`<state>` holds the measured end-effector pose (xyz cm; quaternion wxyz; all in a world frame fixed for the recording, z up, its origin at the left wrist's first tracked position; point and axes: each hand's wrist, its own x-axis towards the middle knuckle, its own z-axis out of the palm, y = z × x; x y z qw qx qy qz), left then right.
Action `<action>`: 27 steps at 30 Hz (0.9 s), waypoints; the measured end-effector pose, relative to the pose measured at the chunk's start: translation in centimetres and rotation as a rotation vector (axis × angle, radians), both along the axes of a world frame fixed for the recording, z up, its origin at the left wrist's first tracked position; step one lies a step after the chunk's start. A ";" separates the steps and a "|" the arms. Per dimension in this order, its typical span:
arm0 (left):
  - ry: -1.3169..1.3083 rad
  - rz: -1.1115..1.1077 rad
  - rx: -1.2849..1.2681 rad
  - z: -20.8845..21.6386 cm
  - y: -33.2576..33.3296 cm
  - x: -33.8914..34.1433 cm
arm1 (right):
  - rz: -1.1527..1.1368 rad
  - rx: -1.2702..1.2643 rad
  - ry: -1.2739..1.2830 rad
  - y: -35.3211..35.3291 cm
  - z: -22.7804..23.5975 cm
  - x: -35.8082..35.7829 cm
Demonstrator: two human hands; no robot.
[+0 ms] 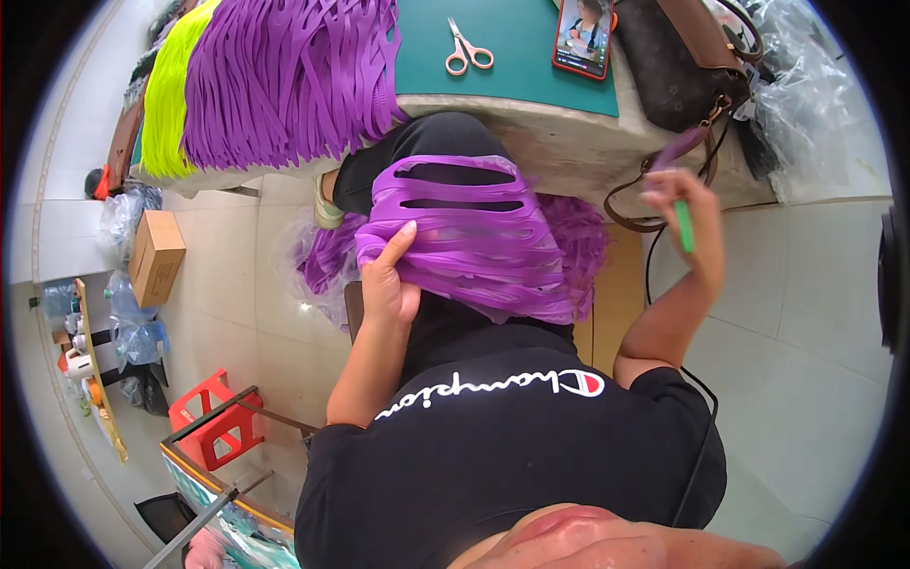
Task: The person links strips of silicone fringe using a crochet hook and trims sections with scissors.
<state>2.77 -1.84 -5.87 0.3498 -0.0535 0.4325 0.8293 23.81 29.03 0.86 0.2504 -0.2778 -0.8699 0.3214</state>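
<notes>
A shiny purple rubbery sheet (474, 256) with long slits lies across my lap; dark cloth shows through two of its openings. My left hand (389, 284) grips its left edge, thumb on top and fingers underneath. Off to the right, my right hand (694, 213) is raised clear of the sheet. Its fingers close round a slim green tool (684, 226), whose working end I cannot make out. A blurred purple scrap (678, 147) shows just beyond those fingers. More crumpled purple material (578, 237) hangs at the sheet's right side.
On the table ahead lie purple fringed strips (284, 85), yellow-green strips (171, 95), scissors (464, 49) on a green mat (517, 85), a phone (582, 38) and a brown bag (668, 71). A cardboard box (157, 256) and red stool (223, 427) stand left.
</notes>
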 end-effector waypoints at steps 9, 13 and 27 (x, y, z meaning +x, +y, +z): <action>-0.077 -0.114 0.028 4.1 -0.5 1.6 | 0.602 -0.911 0.539 -11.7 -5.2 -9.2; -0.051 -0.132 0.011 4.1 -0.5 2.1 | 0.644 -0.948 0.515 -14.7 -4.4 -10.5; 0.108 -0.091 -0.032 3.9 -0.5 2.8 | 0.587 -0.886 0.528 -16.1 -5.2 -10.6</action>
